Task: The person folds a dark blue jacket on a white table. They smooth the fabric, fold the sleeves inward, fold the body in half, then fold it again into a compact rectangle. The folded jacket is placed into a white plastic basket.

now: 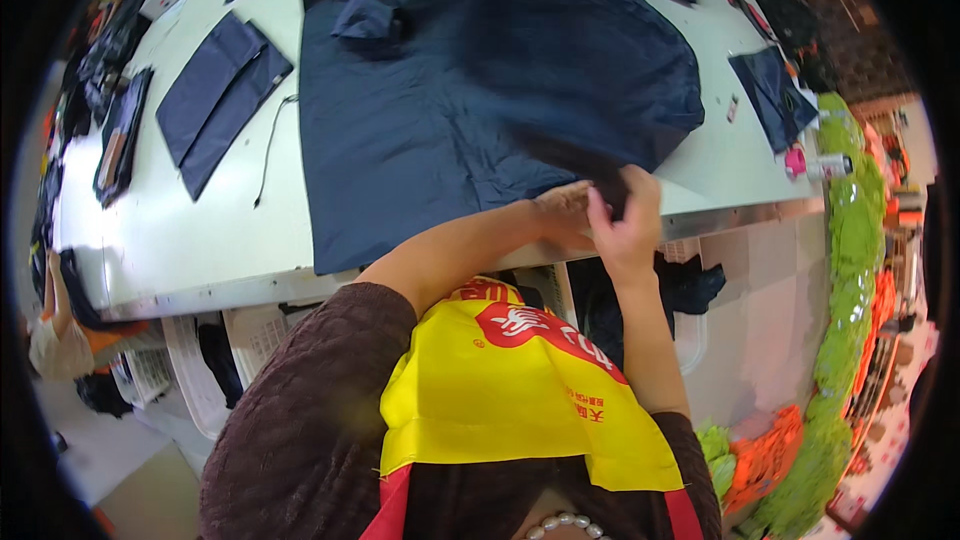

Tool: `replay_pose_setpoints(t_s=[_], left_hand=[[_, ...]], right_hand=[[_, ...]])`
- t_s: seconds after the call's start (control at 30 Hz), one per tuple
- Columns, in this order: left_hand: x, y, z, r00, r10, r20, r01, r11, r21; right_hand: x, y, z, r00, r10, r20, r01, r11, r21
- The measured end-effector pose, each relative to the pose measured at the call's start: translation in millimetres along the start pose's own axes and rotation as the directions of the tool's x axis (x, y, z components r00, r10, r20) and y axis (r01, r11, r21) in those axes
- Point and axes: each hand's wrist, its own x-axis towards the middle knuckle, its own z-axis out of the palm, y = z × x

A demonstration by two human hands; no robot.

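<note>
A worker's two bare hands meet at the near edge of a pale desk, where a navy cloth spreads from 9 to 1 o'clock of them. The right hand is partly closed, thumb and fingers around a dark strip it appears to grip. The left hand bends in just beside it; how far it is closed, and on what, cannot be told.

A tug on the strip, if it is joined to the cloth, could crease the spread or drag along the crumpled bundle lying on it at 10 o'clock. The cloth's lower corner, toward 8 o'clock, reaches the desk's front edge; a sideways pull there could start it slipping off.

Blur smears the strip and the cloth's middle, leaving any join between them unclear. The left fingertips are largely obscured near the right hand, the cloth's far side is cut off at 12 o'clock, and a co-worker's arm shows only at the rim, toward 9.
</note>
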Motion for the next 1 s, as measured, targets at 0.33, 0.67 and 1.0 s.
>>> replay_pose_setpoints(t_s=[0.33,0.67,1.0], left_hand=[[-290,31,-36,0.745,-0.51,-0.43,0.65,0.699,0.298],[-274,1,-89,-0.124,-0.972,-0.199,0.271,0.16,-0.949],[-306,55,-128,0.062,-0.725,-0.686,-0.082,0.682,-0.727]], right_hand=[[-72,97,33,0.89,0.051,0.453,-0.005,0.995,-0.102],[-93,90,32,0.892,0.025,0.452,0.031,0.993,-0.115],[-92,88,21,0.831,-0.02,0.556,0.178,0.956,-0.232]])
